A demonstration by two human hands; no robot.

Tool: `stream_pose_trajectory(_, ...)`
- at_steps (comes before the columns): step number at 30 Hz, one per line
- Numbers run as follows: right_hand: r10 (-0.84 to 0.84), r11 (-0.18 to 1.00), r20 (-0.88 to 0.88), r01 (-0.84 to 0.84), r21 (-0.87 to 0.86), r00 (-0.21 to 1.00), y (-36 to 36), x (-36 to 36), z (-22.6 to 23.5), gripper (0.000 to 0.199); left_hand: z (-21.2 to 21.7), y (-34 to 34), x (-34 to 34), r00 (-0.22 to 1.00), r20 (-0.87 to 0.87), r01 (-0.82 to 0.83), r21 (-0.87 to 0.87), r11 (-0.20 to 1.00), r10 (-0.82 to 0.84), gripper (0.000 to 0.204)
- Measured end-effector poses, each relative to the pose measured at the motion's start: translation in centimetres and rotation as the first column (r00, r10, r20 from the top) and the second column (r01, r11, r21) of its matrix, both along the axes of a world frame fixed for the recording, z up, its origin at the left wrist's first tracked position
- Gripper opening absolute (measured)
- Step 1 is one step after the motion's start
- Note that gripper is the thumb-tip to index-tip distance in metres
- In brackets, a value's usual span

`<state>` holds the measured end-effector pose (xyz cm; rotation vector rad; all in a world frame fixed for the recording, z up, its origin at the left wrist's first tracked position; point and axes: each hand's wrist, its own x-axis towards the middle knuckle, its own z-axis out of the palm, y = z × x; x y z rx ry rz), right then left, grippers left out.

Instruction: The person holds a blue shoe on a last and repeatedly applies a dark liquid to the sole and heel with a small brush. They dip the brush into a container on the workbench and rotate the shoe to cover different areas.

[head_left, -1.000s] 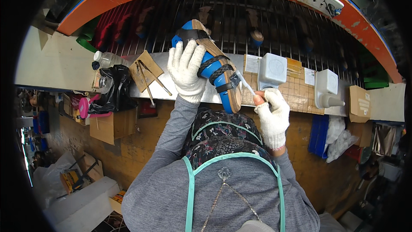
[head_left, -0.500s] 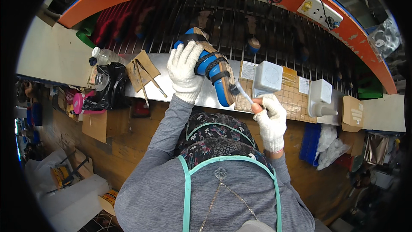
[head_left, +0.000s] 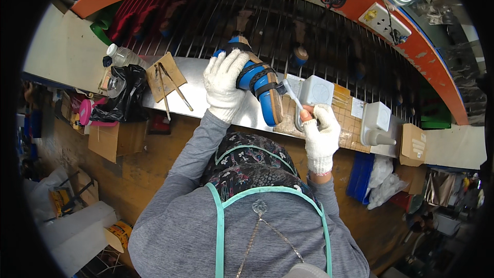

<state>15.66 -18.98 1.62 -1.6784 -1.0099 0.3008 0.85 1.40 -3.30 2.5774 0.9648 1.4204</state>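
A sandal with black braided straps and a tan sole sits on a blue shoe last [head_left: 268, 107], tilted over the metal table edge. My left hand [head_left: 225, 83], in a white knit glove, is closed round its upper part. Gloved in white with bare fingertips showing, my right hand [head_left: 322, 134] pinches the white handle of a small brush [head_left: 293, 93]. The brush's dark bristles touch the sandal by the sole edge, at the end of a black strap. Part of the last is hidden under my left fingers.
White plastic pots [head_left: 315, 91] stand on a taped board [head_left: 347, 128] at the right. Two thin brushes [head_left: 172, 83] lie on cardboard, near a black plastic bag [head_left: 133, 92] and a clear bottle [head_left: 123, 55]. Beyond the table runs a rack of metal rods [head_left: 206, 15] with other lasts.
The brush has moved from near the lower end of the sole up along its edge to the strap. My left hand still grips the last. The whole view has shifted slightly.
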Motion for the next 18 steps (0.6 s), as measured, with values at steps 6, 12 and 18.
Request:
stream_pose_trajectory(6, 0.098, 0.993, -0.047, -0.095, 0.064, 0.994, 0.1, 0.2, -0.2, 0.011, 0.1, -0.4, 0.5, 0.992, 0.107, 0.071, -0.107, 0.992, -0.059, 0.057)
stream_pose_trajectory(12, 0.104, 0.989, -0.012, -0.102, 0.104, 0.994, 0.4, 0.9, 0.4, 0.012, 0.1, -2.9, 1.3, 0.970, 0.218, 0.212, -0.569, 0.795, -0.103, 0.065)
stream_pose_trajectory(18, 0.157, 0.976, 0.105, -0.170, 0.133, 0.982, 1.7, 2.8, 1.9, 0.014, -0.3, -3.4, 1.8, 0.937, 0.241, 0.321, -0.880, 0.350, -0.252, 0.091)
